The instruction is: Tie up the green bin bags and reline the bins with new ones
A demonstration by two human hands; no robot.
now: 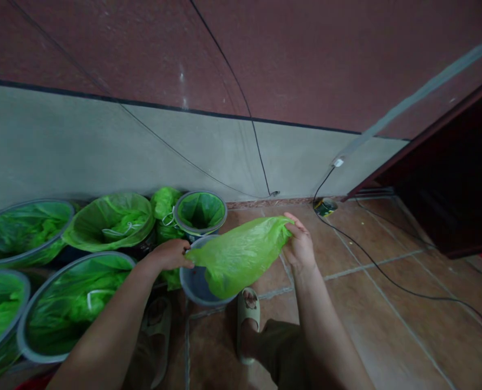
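Note:
A light green plastic bag (243,254) is stretched sideways between my two hands. My left hand (171,254) pinches its left end. At the other end, my right hand (299,239) grips a gathered corner. Beneath the bag stands a grey trash bin (193,281), its inside partly visible and the rest covered by the bag. Just behind it is a small bin (200,212) lined with a green bag. A knotted green bag (167,208) with a white tie leans beside that bin.
Several larger bins lined with green bags, such as the near bin (76,306) and the far bin (115,222), crowd the left. A black cable (371,262) crosses the tiled floor on the right, near a small can (325,206). Dark furniture (448,179) stands far right.

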